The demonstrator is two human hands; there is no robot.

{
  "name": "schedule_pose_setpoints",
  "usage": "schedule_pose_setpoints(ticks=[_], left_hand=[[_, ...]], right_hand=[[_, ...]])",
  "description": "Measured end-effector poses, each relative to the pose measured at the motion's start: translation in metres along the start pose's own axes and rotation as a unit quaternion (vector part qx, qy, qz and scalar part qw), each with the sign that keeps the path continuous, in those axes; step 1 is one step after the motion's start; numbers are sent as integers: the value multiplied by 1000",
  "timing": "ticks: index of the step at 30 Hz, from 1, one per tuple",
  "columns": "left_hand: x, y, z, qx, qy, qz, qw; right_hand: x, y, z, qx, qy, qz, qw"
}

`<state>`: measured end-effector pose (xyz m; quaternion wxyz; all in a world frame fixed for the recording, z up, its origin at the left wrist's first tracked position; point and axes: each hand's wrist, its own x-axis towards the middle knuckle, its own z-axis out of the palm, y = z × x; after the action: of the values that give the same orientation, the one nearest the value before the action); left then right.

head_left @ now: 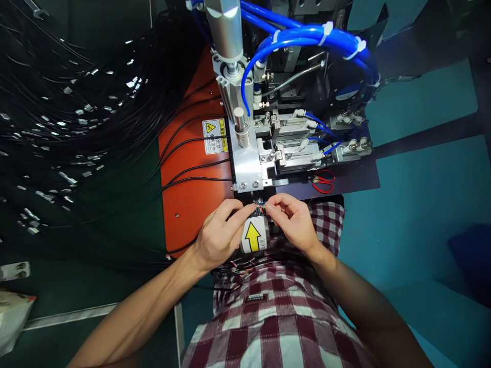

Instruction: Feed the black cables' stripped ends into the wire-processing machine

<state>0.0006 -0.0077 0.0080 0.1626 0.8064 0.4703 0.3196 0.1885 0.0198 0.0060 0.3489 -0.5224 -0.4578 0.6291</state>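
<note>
Just in front of the machine's silver block (247, 171): thin coloured wires (263, 207) between the two hands, above the yellow-arrow label (253, 237). Container-wise, a white bag (13, 318) at the left edge, contents hidden. Right hand (293, 221): thumb and index fingers pinching the wires, the others curled in. Left hand (220, 232): thumb and index fingertips at the wires' other side; can't tell if they grip. Forearms rise from the lower corners, wrists angled inward. Loose wire ends (241, 268) by the checked shirt (280, 286). Orange plate (192, 204) has room between left hand and its left edge; black cables (192, 140) cross it to the block. Red-handled snips (324, 180) near dark plate's (356, 176) front edge; teal surface (414, 214) stretches beyond.
</note>
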Motion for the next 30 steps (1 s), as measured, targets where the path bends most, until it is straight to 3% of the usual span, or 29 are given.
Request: schedule_pose_setpoints(ticks=[6, 10, 13, 17, 20, 26, 30], left_hand=[[0, 2, -1, -12, 1, -17, 1000], [3, 9, -2, -63, 11, -55, 996], [6, 19, -7, -121, -26, -126, 984], [12, 34, -11, -239, -86, -280, 926], [16, 40, -11, -338, -56, -341, 875], [14, 42, -11, -450, -18, -430, 783], [12, 44, -12, -462, -23, -427, 777]], right_hand=[[0, 1, -2, 22, -10, 19, 1000], [-5, 0, -3, 15, -13, -7, 1000], [-12, -3, -2, -32, -6, -48, 998], [-22, -7, -1, -151, -5, -150, 977], [-28, -7, 0, -161, -15, -186, 969], [-34, -6, 5, -36, -17, -58, 998], [-37, -7, 11, -9, -25, -33, 999]])
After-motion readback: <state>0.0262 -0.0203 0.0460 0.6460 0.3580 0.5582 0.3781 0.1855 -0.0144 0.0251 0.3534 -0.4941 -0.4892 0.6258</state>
